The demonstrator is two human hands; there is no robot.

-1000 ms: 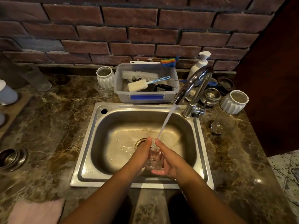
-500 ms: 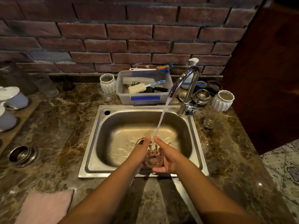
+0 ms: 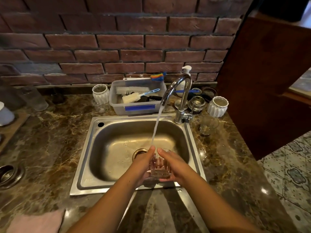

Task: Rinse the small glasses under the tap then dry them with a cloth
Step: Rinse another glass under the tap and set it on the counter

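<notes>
Both hands [image 3: 143, 165] cupping small glass [image 3: 159, 169], tap [image 3: 178, 91] running

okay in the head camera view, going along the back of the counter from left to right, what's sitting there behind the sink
White ribbed cup → grey plastic tub of brushes → chrome tap → steel strainer → second white ribbed cup.

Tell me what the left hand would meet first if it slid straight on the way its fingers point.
Probably the water stream, just past the left hand; beyond it the sink's back wall. Depth is hard to judge.
</notes>
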